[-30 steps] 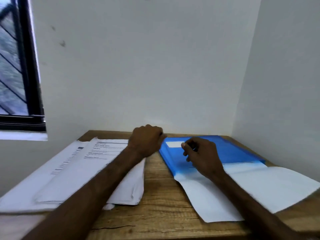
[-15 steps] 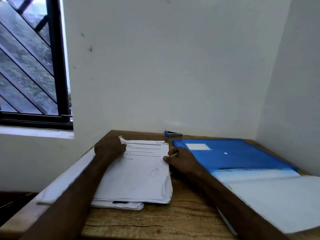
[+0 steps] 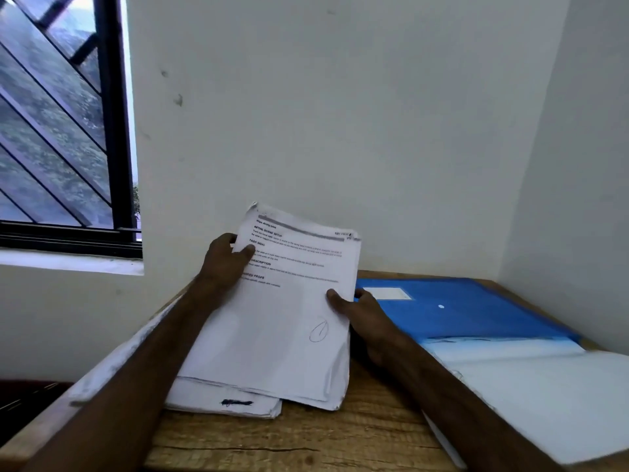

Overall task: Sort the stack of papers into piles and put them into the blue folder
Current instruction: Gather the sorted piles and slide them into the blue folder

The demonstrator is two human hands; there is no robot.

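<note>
A sheaf of printed white papers (image 3: 282,321) is tilted up off the table, its far edge raised toward the wall. My left hand (image 3: 226,260) grips its upper left edge, thumb on the top sheet. My right hand (image 3: 357,306) pinches its right edge. More papers (image 3: 231,401) lie flat under it on the left of the wooden table (image 3: 306,441). The blue folder (image 3: 469,308) lies to the right with a white label and a white snap dot. White sheets (image 3: 531,386) stick out of its near end.
The table stands in a corner, with white walls behind and to the right. A barred window (image 3: 61,131) is at the upper left. The table's left edge drops off beside the flat papers.
Both hands have taken hold of the top sheaf and lifted its far edge up from the pile. The small blue object by the wall is now hidden behind the papers.
</note>
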